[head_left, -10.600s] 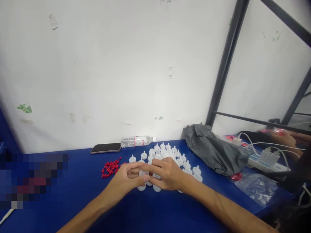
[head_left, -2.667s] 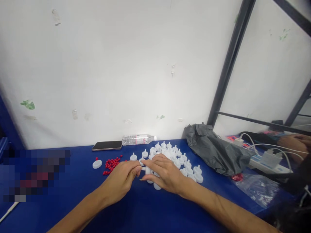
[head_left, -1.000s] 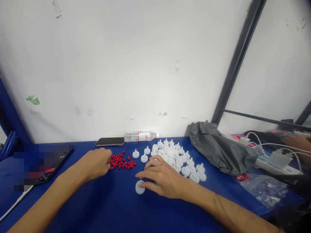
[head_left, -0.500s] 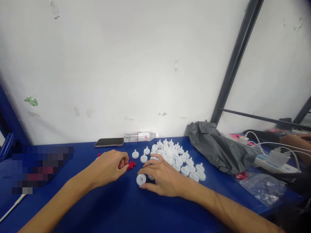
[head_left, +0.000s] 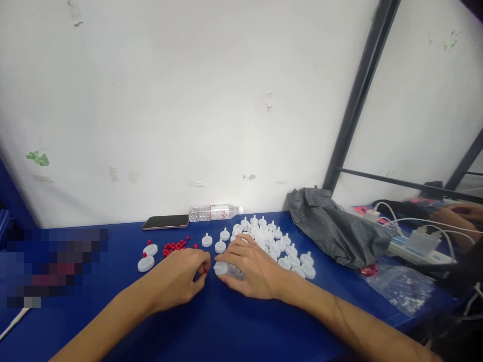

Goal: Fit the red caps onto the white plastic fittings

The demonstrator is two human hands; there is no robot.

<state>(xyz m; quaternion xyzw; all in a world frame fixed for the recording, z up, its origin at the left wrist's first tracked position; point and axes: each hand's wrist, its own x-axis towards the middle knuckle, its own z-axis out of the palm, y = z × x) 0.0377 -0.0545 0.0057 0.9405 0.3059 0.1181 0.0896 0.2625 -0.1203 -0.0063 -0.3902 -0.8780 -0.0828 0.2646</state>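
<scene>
Closed in a pinch, my left hand has a small red cap showing at its fingertips. Just across from it, my right hand grips a white nozzle lid between thumb and fingers, its narrow end turned toward my left hand. The two hands are a short gap apart. Beyond my left hand lies a loose pile of small red caps. Many white nozzle lids stand behind and beside my right hand, partly hidden by it. At the left are two white lids with red tips.
A phone and a clear water bottle lie along the wall. On the right are a grey plastic bag, a clear bag and a power strip with cables. Another person's hand shows at far right.
A second red-tipped lid now stands at the left. My left hand has moved from the red pile toward my right hand with a red cap. My right hand has turned its lid sideways.
</scene>
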